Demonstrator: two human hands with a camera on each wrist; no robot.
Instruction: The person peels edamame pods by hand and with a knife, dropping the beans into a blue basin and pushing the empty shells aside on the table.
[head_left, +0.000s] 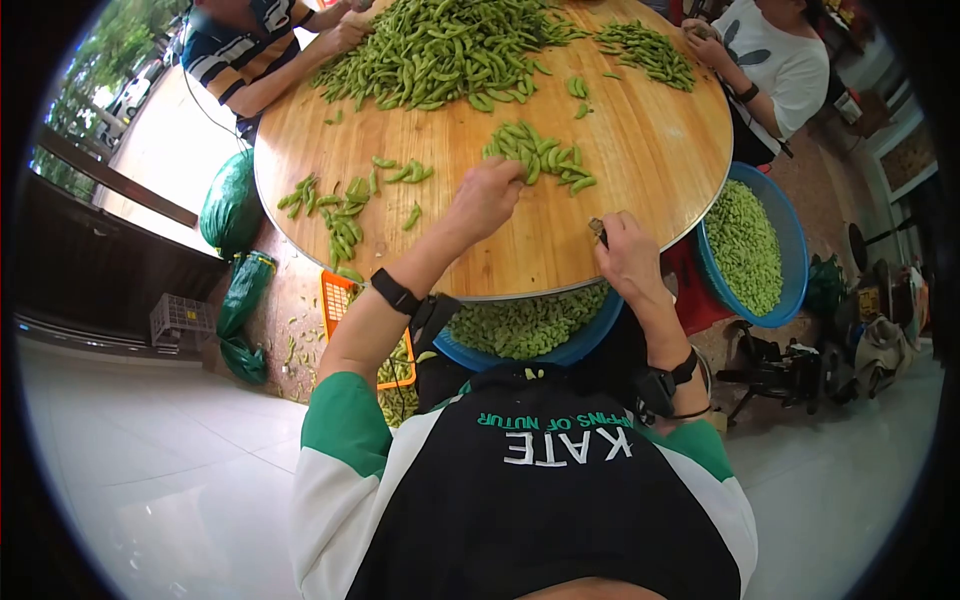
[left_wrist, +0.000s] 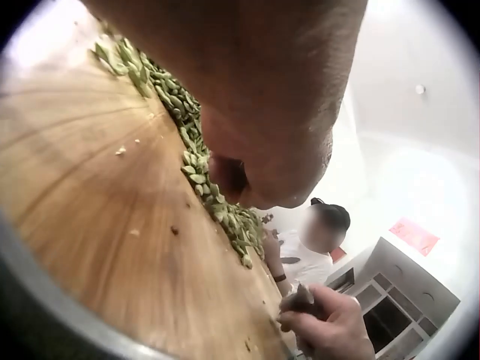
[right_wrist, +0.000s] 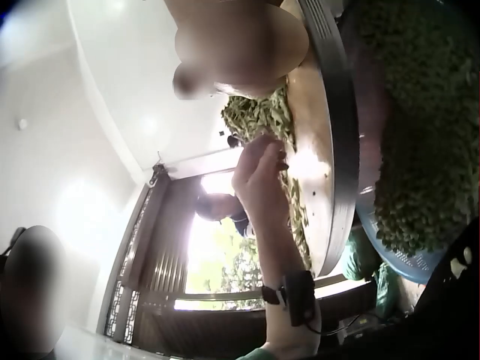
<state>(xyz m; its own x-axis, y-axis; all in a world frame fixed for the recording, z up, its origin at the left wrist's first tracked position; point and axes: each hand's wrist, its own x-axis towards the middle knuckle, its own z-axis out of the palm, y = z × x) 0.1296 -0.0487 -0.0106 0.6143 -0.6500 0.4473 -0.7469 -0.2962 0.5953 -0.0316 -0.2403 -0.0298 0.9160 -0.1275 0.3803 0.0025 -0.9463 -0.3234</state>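
My left hand [head_left: 490, 195] reaches over the round wooden table to a small heap of green soybean pods [head_left: 540, 150]. Its bent fingers pinch at a pod on the heap's near edge; the fingertips are partly hidden. In the right wrist view the left hand [right_wrist: 262, 176] shows thumb and fingers close together. My right hand [head_left: 632, 255], near the table's front edge, grips a small dark grey-brown piece [head_left: 598, 230]. In the left wrist view this piece [left_wrist: 301, 298] sticks up between thumb and fingers; its kind cannot be told.
A large pod heap [head_left: 440, 50] covers the table's far side, with loose pods [head_left: 345, 225] at left. Blue basins of shelled beans stand below the table edge [head_left: 520, 335] and at right [head_left: 745, 245]. An orange crate [head_left: 335, 300] is at left. Two people work opposite.
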